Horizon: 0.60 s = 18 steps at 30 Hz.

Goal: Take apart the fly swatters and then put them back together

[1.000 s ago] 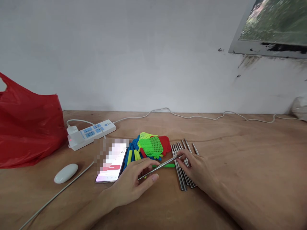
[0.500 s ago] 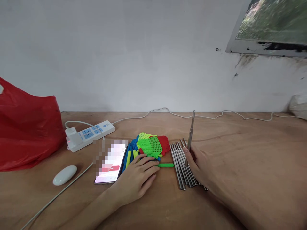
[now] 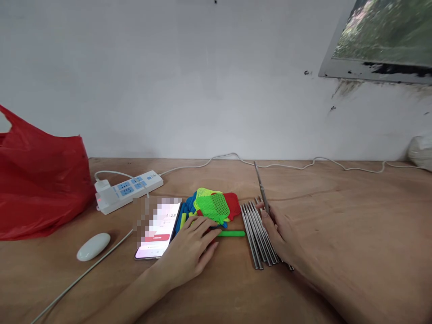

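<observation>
Your right hand (image 3: 282,235) is closed on one rod (image 3: 261,186). The thumb and fingers pinch its lower end, and it stands nearly upright, tipped a little to the left, with its tip well above the table (image 3: 354,216). Under and just left of that hand the other rods (image 3: 255,236) lie side by side and touching, pointing away from you. I count at least six, but they are packed too tight for an exact number, and one more end pokes out beneath your wrist.

Your left hand (image 3: 191,248) lies palm down with its fingers loosely spread, gripping nothing. The fingertips rest on the near edge of the swatters (image 3: 213,207). That pile shows four colours: one bright green head on top, one yellow-green behind it, one red to the right, and blue pieces beneath that I cannot count. One green handle (image 3: 232,233) lies flat just beyond your fingertips, between the pile and the rods.

One phone (image 3: 158,230) with a lit screen lies touching the left hand's side. Further left are one white mouse (image 3: 93,246), one power strip (image 3: 128,189) and one red bag (image 3: 38,184). One white cable (image 3: 303,164) runs along the wall.
</observation>
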Tool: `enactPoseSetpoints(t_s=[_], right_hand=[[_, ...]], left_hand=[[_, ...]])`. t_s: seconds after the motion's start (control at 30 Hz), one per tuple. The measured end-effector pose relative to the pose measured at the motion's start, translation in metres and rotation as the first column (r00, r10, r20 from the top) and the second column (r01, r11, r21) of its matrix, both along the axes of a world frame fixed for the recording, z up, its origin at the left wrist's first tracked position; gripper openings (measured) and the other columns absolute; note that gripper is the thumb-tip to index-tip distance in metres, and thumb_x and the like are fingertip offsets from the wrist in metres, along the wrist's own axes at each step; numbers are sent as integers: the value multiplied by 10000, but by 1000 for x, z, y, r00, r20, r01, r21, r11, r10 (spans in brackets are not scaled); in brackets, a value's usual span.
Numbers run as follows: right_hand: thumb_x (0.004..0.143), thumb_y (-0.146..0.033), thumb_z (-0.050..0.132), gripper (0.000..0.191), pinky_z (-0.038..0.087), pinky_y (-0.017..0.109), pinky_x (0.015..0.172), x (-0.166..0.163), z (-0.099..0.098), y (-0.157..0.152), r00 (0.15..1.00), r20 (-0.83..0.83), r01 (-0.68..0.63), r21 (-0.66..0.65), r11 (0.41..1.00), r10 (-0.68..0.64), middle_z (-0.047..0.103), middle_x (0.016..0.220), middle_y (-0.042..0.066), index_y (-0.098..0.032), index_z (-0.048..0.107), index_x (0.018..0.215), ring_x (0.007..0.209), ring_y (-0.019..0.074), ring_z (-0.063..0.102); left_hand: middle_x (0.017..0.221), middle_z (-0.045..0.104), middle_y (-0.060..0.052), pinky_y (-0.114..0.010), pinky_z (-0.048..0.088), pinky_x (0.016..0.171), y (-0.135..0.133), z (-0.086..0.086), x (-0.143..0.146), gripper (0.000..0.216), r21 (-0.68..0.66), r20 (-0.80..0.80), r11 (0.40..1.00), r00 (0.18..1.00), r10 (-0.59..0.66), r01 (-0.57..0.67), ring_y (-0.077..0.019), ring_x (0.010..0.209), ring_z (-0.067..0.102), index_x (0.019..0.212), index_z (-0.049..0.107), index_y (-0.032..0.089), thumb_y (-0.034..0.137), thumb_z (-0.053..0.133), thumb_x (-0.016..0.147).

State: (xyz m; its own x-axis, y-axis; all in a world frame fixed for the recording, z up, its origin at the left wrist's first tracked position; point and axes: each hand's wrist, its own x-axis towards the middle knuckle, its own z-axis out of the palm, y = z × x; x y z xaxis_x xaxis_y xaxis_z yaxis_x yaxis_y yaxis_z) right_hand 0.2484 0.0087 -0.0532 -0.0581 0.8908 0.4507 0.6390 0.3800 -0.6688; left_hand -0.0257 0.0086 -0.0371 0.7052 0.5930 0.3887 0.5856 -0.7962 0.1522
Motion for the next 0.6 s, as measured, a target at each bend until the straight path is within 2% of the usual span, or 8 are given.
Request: enactPoseSetpoints(t_s=[0.13,0.2,0.3,0.4,0.5,0.6], right_hand=[[1026,-352,356,266,326,282,541,0,3,-1,998,55,-11,4,1000,11,470,561,-59,-241,589,965,513,166,494],[1031,-366,356,284,300,279,526,0,5,-1,997,80,-12,10,1000,11,415,535,-70,-237,588,931,482,156,448],[1034,-374,374,300,283,283,535,1,8,-1,986,168,-24,37,999,17,452,571,-53,-231,564,851,517,153,457],[1024,-304,387,272,306,287,569,1,9,0,955,279,-123,62,990,101,552,671,-16,-224,550,823,582,154,500],[1004,-242,419,204,356,289,635,-1,9,0,906,371,-249,81,965,203,624,797,19,-216,571,871,701,171,568],[997,-248,453,176,378,294,655,-3,7,-2,870,437,-304,113,946,227,634,827,34,-206,591,897,740,181,586]], left_hand=[[1144,655,-87,-496,440,979,1,-3,-1,251,5,39,1000,999,11,-12,-279,1101,578,1181,646,207,169,506,976],[1074,666,-77,-456,465,915,1,-2,-1,206,18,119,999,992,36,-39,-263,1023,592,1109,655,206,159,510,972],[946,658,-54,-380,478,803,1,2,-3,132,44,302,992,948,96,-115,-228,903,589,1003,629,200,148,511,974],[992,635,-71,-373,473,817,0,8,-6,98,113,423,973,896,135,-200,-231,942,578,1035,591,189,145,535,966],[1138,614,-114,-415,455,925,0,11,-6,189,204,416,954,902,120,-220,-265,1088,552,1138,568,169,133,553,954],[1140,640,-113,-424,448,938,0,9,-3,218,239,288,960,955,73,-145,-275,1101,557,1177,571,161,154,557,960]])
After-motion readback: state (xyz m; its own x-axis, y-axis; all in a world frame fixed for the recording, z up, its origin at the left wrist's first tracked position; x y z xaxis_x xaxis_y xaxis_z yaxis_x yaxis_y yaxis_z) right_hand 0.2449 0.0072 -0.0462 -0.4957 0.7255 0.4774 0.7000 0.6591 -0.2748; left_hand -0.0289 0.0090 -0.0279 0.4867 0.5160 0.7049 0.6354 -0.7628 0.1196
